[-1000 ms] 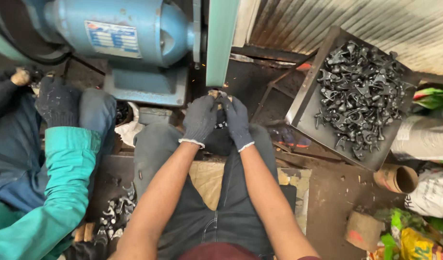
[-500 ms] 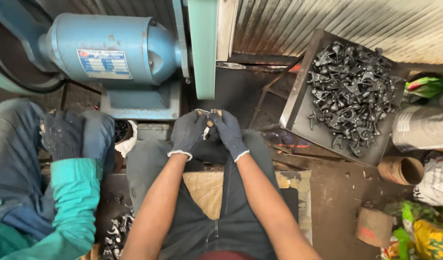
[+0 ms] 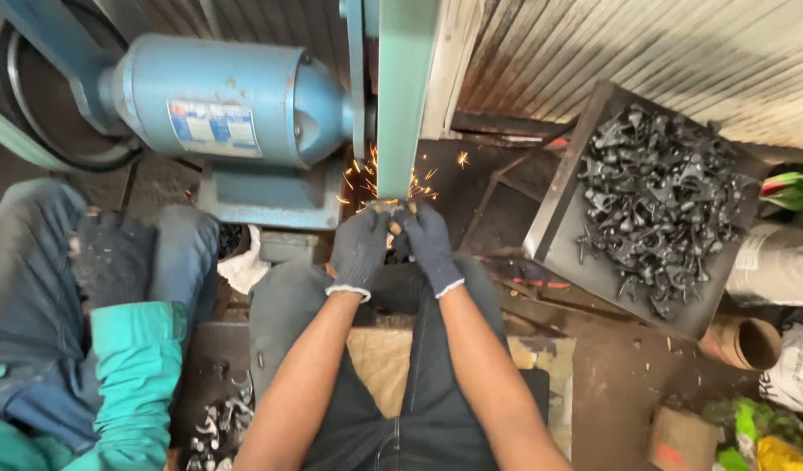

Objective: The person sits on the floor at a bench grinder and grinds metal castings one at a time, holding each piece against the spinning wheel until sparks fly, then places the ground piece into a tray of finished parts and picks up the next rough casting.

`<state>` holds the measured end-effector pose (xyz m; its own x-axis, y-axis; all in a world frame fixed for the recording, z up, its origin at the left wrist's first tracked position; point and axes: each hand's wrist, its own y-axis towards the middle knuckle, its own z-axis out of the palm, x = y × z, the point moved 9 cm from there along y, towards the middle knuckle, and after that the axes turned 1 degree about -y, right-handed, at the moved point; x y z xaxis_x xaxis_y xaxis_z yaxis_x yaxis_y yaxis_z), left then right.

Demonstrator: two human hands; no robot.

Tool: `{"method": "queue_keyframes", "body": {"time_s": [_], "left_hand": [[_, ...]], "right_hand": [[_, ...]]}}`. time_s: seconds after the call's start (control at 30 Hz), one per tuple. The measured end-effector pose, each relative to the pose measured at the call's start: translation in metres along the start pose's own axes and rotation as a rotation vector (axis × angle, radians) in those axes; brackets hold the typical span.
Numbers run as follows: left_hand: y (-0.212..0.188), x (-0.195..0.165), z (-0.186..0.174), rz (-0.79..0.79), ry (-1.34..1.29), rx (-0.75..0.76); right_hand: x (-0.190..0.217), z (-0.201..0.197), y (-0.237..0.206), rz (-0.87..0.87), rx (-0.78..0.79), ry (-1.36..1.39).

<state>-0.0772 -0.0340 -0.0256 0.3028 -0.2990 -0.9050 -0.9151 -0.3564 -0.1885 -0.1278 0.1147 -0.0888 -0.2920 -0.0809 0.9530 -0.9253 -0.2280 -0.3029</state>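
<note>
Both gloved hands, left hand and right hand, pinch a small metal part tight against the green sanding belt, and sparks fly (grinding step). Next, I think, it needs turning; more parts wait in the tray.

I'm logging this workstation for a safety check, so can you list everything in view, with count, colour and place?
Electric motor: one, blue, upper left.
Sanding belt: one, green, upright at top centre.
Sparks: many, orange, at the belt's foot.
Small workpiece: one, colour unclear, pressed to the belt.
Metal tray: one, dark, tilted at right.
Cast metal parts: many, black, piled in the tray.
More metal parts: several, grey, on the floor lower left.
Cardboard tube: one, brown, lower right.
Corrugated sheet wall: one, pale, across the top.
Co-worker's sleeve: one, teal, lower left.
Left hand: grey glove, grip on the workpiece.
Right hand: grey glove, grip on the workpiece.
</note>
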Motion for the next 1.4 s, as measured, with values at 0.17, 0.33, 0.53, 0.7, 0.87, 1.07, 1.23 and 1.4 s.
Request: {"method": "queue_keyframes", "body": {"time_s": [0.17, 0.33, 0.53, 0.7, 0.87, 1.07, 1.23, 1.4], "left_hand": [[-0.007, -0.012, 0.012, 0.264, 0.411, -0.062], [-0.006, -0.007, 0.015, 0.245, 0.257, -0.224], [-0.013, -0.042, 0.053, 0.617, 0.702, -0.162], [-0.005, -0.032, 0.025, 0.305, 0.325, -0.128], [-0.024, -0.037, -0.004, 0.257, 0.294, -0.017], [-0.064, -0.034, -0.027, 0.161, 0.122, 0.043], [-0.097, -0.07, -0.009, 0.67, 0.353, 0.221], [-0.058, -0.021, -0.001, 0.001, -0.417, 0.437]], "right_hand": [[0.038, -0.017, -0.027, -0.304, -0.079, -0.084], [0.032, -0.013, -0.01, -0.227, -0.067, -0.035], [0.018, -0.023, 0.006, -0.201, -0.105, 0.051], [0.013, -0.035, -0.018, -0.14, -0.137, 0.115], [0.071, -0.015, -0.073, -0.589, -0.122, -0.508], [0.065, 0.005, -0.109, -0.492, 0.111, -0.375], [0.048, 0.009, -0.113, -0.205, 0.341, 0.066], [0.073, 0.015, -0.1, -0.261, 0.378, -0.125]]}}
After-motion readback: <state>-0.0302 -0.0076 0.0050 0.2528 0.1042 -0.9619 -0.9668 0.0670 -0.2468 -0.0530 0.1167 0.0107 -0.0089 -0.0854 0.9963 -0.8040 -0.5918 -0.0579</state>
